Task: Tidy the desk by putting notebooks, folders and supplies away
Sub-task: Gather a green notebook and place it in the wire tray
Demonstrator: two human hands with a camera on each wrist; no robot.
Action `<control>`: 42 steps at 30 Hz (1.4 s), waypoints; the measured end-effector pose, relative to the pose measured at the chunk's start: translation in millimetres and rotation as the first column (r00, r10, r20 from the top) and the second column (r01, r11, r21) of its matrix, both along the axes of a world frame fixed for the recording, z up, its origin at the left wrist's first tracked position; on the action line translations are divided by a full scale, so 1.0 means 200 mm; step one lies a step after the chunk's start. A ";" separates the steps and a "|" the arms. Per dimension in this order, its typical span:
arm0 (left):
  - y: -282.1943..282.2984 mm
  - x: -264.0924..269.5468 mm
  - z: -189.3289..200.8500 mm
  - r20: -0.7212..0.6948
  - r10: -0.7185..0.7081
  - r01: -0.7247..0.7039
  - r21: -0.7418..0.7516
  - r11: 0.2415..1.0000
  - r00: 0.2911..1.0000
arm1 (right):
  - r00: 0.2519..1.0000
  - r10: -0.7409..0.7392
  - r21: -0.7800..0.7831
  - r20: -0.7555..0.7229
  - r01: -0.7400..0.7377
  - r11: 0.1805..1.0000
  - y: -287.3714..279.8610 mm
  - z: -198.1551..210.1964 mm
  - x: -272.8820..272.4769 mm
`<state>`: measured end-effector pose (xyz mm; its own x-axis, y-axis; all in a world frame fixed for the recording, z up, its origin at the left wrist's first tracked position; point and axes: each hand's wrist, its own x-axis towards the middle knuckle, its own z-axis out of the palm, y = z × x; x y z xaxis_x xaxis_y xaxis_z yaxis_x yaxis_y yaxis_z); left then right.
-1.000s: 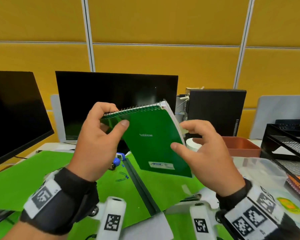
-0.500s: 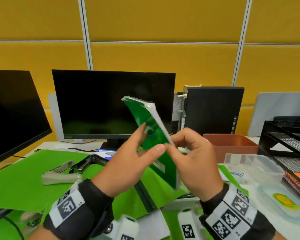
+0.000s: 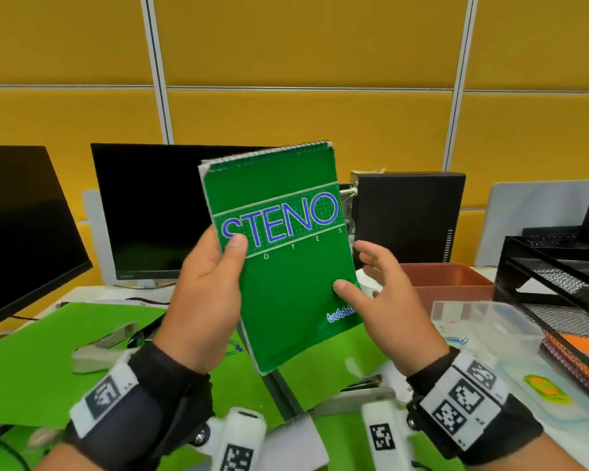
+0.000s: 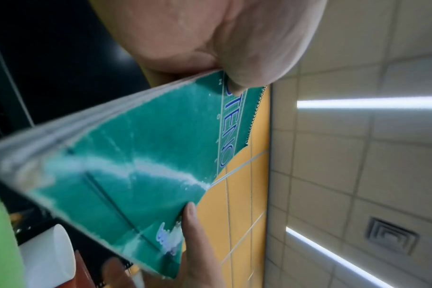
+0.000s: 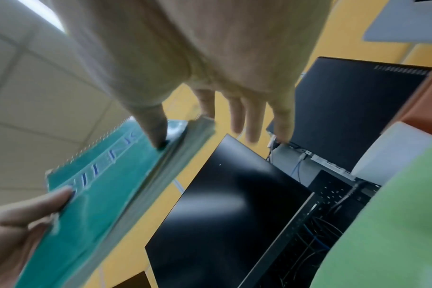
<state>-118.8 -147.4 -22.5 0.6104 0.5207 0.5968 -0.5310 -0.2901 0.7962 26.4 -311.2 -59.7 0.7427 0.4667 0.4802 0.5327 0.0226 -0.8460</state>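
A green spiral-bound "STENO" notebook [image 3: 286, 266] is held upright above the desk with its front cover facing me. My left hand [image 3: 218, 263] grips its left edge, thumb on the cover by the letter S and fingers hidden behind. My right hand [image 3: 368, 283] is beside the right edge. Only its thumb tip rests on the cover near the lower right, and its fingers are spread and straight behind the edge. The left wrist view shows the notebook [image 4: 126, 175] under my left thumb. In the right wrist view the notebook [image 5: 99, 185] lies under the right thumb, with the fingers [image 5: 247, 120] splayed.
Green folders [image 3: 48, 351] cover the desk below, with a grey stapler [image 3: 102, 348] and blue paper clips [image 3: 235, 346] on them. Two dark monitors [image 3: 157, 212] and a black computer case [image 3: 408, 215] stand behind. At the right are a brown tray [image 3: 449, 277], a clear plastic box [image 3: 483, 321] and a black mesh rack [image 3: 558, 283].
Both hands have turned the notebook over from its back cover through edge-on, and its front cover now faces me. My left hand regripped the left edge and my right fingers spread out.
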 end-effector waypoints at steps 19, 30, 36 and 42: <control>-0.40 0.44 -0.32 -0.484 -0.294 0.336 0.002 0.942 0.824 | 0.927 -0.124 0.164 -0.354 0.192 0.968 -0.48 -0.16 0.23; -0.82 0.82 -0.37 -0.675 -0.440 0.476 -0.146 0.867 0.592 | 0.820 -0.392 -0.023 -0.416 0.422 0.906 -1.02 -0.33 0.45; -1.08 0.98 -0.40 -0.751 -0.459 0.573 -0.131 0.809 0.476 | 0.758 -0.466 -0.070 -0.456 0.491 0.868 -1.34 -0.38 0.50; -1.23 1.13 -0.41 -0.795 -0.418 0.610 -0.077 0.789 0.440 | 0.739 -0.390 0.006 -0.550 0.470 0.883 -1.56 -0.44 0.52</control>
<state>107.9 -392.6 -105.5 0.9796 -0.1135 -0.1659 0.1140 -0.3661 0.9236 131.3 -622.7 -146.8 1.0000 -0.0034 -0.0042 -0.0041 0.0344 -0.9994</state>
